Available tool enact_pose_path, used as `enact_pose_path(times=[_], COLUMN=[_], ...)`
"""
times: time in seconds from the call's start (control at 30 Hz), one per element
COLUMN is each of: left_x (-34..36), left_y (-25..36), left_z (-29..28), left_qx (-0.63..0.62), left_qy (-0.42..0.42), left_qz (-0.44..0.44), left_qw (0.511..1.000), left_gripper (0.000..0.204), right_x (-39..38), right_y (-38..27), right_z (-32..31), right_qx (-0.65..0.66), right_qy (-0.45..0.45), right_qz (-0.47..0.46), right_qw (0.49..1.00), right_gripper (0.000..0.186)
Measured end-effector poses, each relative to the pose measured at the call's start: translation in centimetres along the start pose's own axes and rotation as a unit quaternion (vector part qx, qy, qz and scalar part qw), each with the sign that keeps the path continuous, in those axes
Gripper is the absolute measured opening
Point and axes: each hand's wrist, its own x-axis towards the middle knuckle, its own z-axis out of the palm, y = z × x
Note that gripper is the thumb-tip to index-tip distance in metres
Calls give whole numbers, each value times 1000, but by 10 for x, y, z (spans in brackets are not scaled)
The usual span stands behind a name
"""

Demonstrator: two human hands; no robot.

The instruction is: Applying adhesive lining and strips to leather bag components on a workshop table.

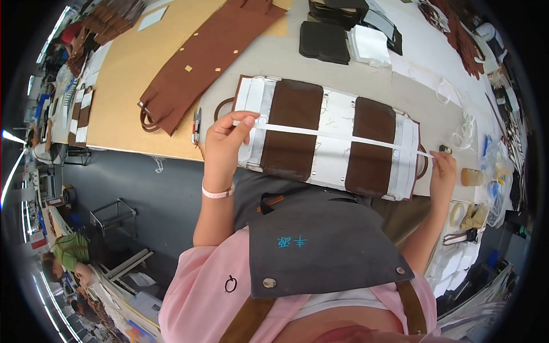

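A flat opened-out bag piece [334, 111] lies before me on the table, white inside, with two dark brown rectangular panels [293, 114] and brown edges. A brown loop handle [223, 104] sticks out at its left end, another at its right. Stretched lengthwise over it is a narrow white strip [337, 135]. My left hand [225, 140] pinches the strip's left part between thumb and finger, above the left edge of the piece. Beyond the right edge, my right hand [443, 171] holds the other end, close to the right handle [423, 167].
Far left lies a long brown bag piece [200, 63] with small yellowish bits on it. Black pieces [323, 42] and white pieces [369, 44] are stacked at the back. Thin white cord [466, 131] coils at right. Snips [197, 124] rest near my left hand. A person in green [71, 251] sits lower left.
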Motion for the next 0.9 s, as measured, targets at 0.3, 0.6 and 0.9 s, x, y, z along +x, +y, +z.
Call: enact_pose_path(times=[0.3, 0.6, 0.9], left_x=[13, 59, 112], left_y=[-18, -38, -47], left_z=[2, 7, -19], left_qx=[-284, 11, 385], left_qy=[-123, -39, -156], left_qz=[-235, -83, 256], left_qw=[921, 996, 873], left_gripper=[14, 11, 31], right_x=[1, 82, 144], right_y=[53, -216, -237], right_z=[15, 138, 191], right_qx=[168, 312, 402], right_qy=[-342, -269, -423], right_qz=[263, -143, 101], right_qw=[886, 900, 806], right_gripper=[17, 50, 11])
